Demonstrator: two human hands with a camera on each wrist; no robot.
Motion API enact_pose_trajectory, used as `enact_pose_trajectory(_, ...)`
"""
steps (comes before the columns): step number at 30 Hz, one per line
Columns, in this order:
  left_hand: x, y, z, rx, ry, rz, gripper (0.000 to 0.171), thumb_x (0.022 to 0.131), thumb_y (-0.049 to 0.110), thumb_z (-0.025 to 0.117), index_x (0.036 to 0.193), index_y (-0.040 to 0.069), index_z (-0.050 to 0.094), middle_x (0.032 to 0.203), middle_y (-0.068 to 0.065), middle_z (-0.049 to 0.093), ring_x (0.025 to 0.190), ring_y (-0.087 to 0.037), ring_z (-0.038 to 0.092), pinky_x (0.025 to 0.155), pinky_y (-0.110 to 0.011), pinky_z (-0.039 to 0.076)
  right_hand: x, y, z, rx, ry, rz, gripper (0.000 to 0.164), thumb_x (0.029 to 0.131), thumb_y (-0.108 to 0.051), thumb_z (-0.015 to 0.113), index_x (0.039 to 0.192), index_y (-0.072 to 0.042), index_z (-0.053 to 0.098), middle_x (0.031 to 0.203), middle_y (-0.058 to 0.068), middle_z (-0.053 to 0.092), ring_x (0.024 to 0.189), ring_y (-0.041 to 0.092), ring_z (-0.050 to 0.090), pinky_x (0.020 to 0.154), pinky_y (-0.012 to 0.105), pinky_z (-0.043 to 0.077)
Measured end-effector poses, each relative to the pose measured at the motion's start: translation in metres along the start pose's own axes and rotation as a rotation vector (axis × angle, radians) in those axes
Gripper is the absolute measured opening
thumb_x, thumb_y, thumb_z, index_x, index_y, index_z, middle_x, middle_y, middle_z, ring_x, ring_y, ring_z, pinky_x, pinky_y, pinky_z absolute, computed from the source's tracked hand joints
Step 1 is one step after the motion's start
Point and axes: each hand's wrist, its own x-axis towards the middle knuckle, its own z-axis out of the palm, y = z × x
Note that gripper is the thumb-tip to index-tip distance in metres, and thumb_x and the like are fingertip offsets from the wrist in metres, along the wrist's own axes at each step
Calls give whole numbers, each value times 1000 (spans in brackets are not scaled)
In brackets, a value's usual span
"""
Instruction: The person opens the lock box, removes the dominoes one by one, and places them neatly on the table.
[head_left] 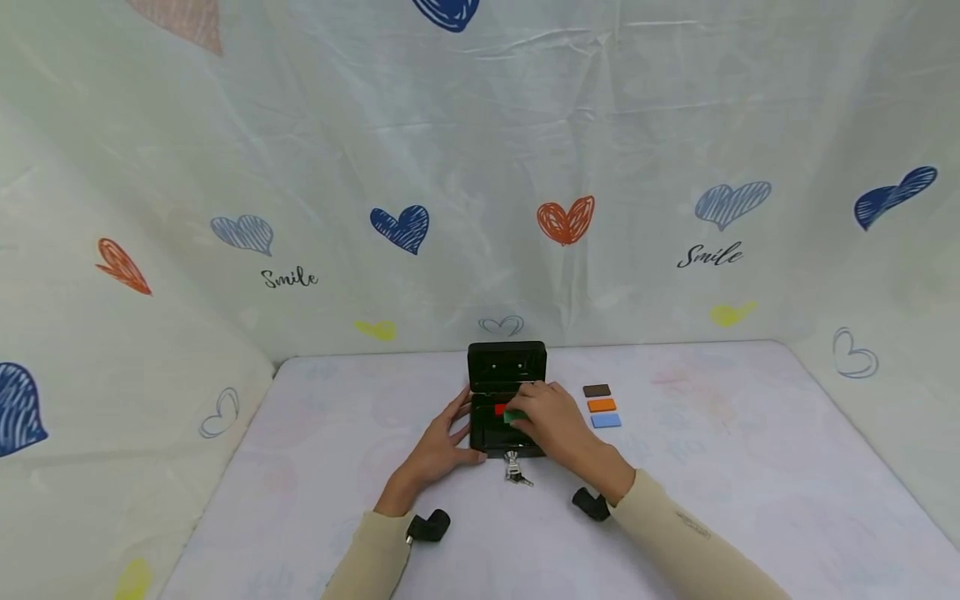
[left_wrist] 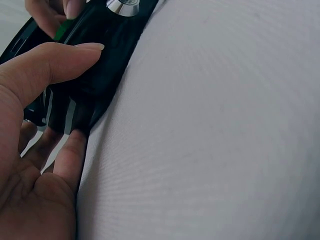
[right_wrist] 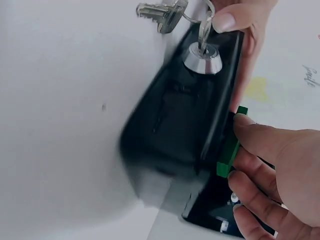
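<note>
We should brace the black box [right_wrist: 172, 115] with our spread left grip [head_left: 437, 450], guiding the green block [right_wrist: 228, 159], pinched in our right grip [head_left: 553, 418], squarely.

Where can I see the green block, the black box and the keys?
Green block [right_wrist: 230, 154], right wrist view: its long side.
Black box [right_wrist: 167, 115], right wrist view: the lock-side wall.
Keys [right_wrist: 171, 19], right wrist view: a loose key's head.
</note>
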Motion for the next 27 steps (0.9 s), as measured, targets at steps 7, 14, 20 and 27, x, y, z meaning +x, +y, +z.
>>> enact_pose_trajectory(7,1,0,0,8,13,-11,119,77,-13,85,171,18,19,172,-19,25,155,-45,33,120,-48,41,-11,10,-9,23,49,27,22,83,-15,90,104,-13,83,95,-2,69,90,19,64,81,36,56)
enact_pose_trajectory(14,0,0,1,9,12,-9,119,77,-15,85,171,17,19,171,-21,26,154,-47,33,119,-48,43,-24,21,-18,8,99,24,26,78,-12,93,102,-11,82,96,-2,71,88,19,65,76,34,55)
enact_pose_trajectory(20,0,0,2,6,23,-18,119,77,-14,85,171,19,20,171,-21,27,154,-46,35,119,-49,42,-34,31,-24,1,144,33,27,75,-8,95,99,-10,82,97,-1,73,90,20,68,78,37,57)
enact_pose_trajectory(27,0,-1,2,19,35,-24,119,76,-14,85,171,22,22,170,-21,29,152,-48,38,119,-49,43,-47,41,-33,3,163,58,26,75,-6,95,97,-9,82,92,-2,73,85,18,68,75,37,59)
